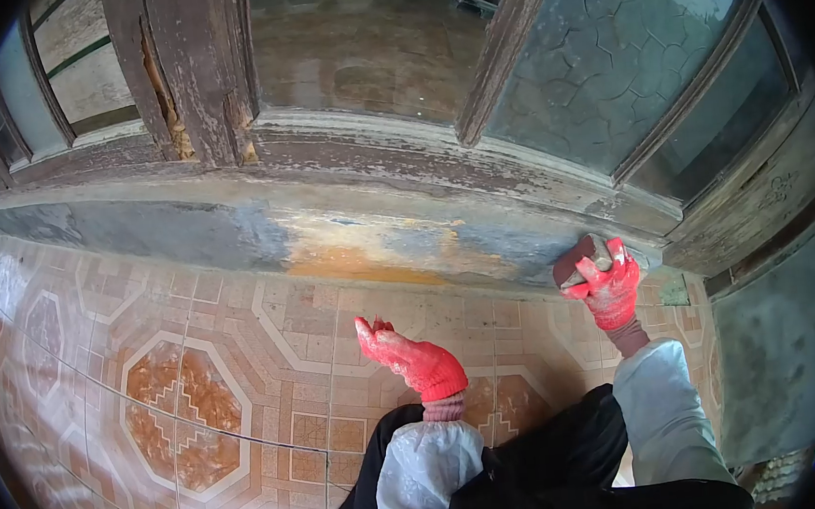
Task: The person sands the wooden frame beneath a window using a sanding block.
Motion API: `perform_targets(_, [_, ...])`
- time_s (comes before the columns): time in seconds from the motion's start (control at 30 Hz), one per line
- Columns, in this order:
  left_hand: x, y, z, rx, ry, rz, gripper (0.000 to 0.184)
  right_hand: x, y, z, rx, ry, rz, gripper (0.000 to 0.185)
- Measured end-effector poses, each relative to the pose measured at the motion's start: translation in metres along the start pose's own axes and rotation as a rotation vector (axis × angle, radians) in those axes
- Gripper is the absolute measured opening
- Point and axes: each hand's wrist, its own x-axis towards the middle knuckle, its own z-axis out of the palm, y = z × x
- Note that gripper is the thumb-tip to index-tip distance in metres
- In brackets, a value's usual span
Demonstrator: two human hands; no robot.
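Note:
My right hand [608, 290], in a dusty red glove, grips a sanding block [578, 261] with a reddish-brown face and grey body. The block is against the lower wall strip [514, 250] under the window frame, near its right end. My left hand [407, 356], in a matching glove, hovers over the tiled floor [291, 362] with its fingers loosely bent and apart. Nothing shows in it. The wall strip has grey patches and a worn whitish and orange patch [368, 248].
Above the strip runs a weathered wooden window frame [370, 161] with peeling paint and glass panes [594, 54]. A cracked wooden post [197, 69] stands at left. A grey panel [773, 329] is at right. My dark-clothed knees [560, 445] are close below my hands.

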Motion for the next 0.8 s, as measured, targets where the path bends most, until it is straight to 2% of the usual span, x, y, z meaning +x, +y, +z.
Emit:
perform_targets(0.07, [-0.002, -0.002, 0.004, -0.044, -0.001, -0.019, 0.057, 0.026, -0.03, -0.001, -0.01, 0.048, 0.006, 0.049])
perform_targets(0.13, [0.0, -0.006, 0.007, -0.034, 0.015, 0.058, 0.057, 0.068, -0.092, 0.015, 0.102, 0.052, -0.031, 0.038])
perform_targets(0.17, [0.003, -0.005, 0.007, -0.027, 0.032, 0.079, 0.057, 0.098, -0.134, 0.023, -0.347, -0.064, -0.228, 0.038])
perform_targets(0.2, [0.004, -0.001, 0.006, 0.009, 0.06, 0.059, 0.06, 0.127, -0.176, 0.031, -1.006, -0.036, -0.508, 0.037])
perform_targets(0.23, [0.006, 0.001, 0.004, 0.045, 0.086, 0.036, 0.062, 0.157, -0.218, 0.039, -1.405, 0.086, -0.789, 0.037])
perform_targets(0.3, [0.019, -0.019, -0.015, 0.178, 0.104, 0.058, 0.063, 0.209, -0.307, 0.06, -0.494, 0.235, -0.492, 0.055])
perform_targets(0.33, [0.025, -0.025, -0.022, 0.301, 0.106, 0.063, 0.063, 0.24, -0.342, 0.054, -0.132, -0.043, -0.645, 0.059])
perform_targets(0.37, [0.028, -0.003, -0.018, 0.399, 0.133, -0.084, 0.063, 0.245, -0.345, 0.053, -0.114, -0.034, -0.637, 0.059])
perform_targets(0.4, [0.03, -0.002, -0.021, 0.41, 0.137, -0.074, 0.063, 0.245, -0.345, 0.054, -0.084, -0.026, -0.646, 0.054])
perform_targets(0.47, [0.028, -0.005, -0.022, 0.098, 0.184, -0.002, 0.06, 0.237, -0.331, 0.063, -0.054, -0.011, -0.68, 0.047])
perform_targets(0.5, [0.026, -0.006, -0.021, 0.146, 0.169, 0.072, 0.059, 0.21, -0.299, 0.07, -0.427, 0.145, -0.658, 0.034])
perform_targets(0.53, [0.022, -0.004, -0.019, 0.139, 0.174, 0.063, 0.059, 0.184, -0.268, 0.076, -0.8, 0.295, -0.609, 0.023])
perform_targets(0.57, [0.02, 0.001, -0.014, 0.103, 0.155, 0.049, 0.058, 0.161, -0.218, 0.049, -1.193, 0.174, -0.793, 0.02])
perform_targets(0.6, [0.018, 0.005, -0.01, 0.066, 0.136, 0.036, 0.058, 0.134, -0.18, 0.038, -0.832, 0.049, -0.552, 0.026])
perform_targets(0.63, [0.019, 0.0, -0.006, -0.018, 0.153, 0.027, 0.057, 0.106, -0.143, 0.027, -0.314, -0.001, -0.308, 0.033])
perform_targets(0.67, [0.018, 0.001, -0.005, -0.026, 0.16, 0.021, 0.057, 0.078, -0.105, 0.016, 0.083, 0.066, -0.11, 0.04])
perform_targets(0.73, [0.012, 0.003, -0.003, 0.041, 0.108, 0.021, 0.055, 0.045, -0.071, 0.017, -0.026, 0.157, -0.127, 0.046])
perform_targets(0.8, [0.009, 0.002, -0.002, 0.048, 0.104, 0.015, 0.053, 0.053, -0.078, 0.011, -0.03, 0.103, -0.121, 0.047])
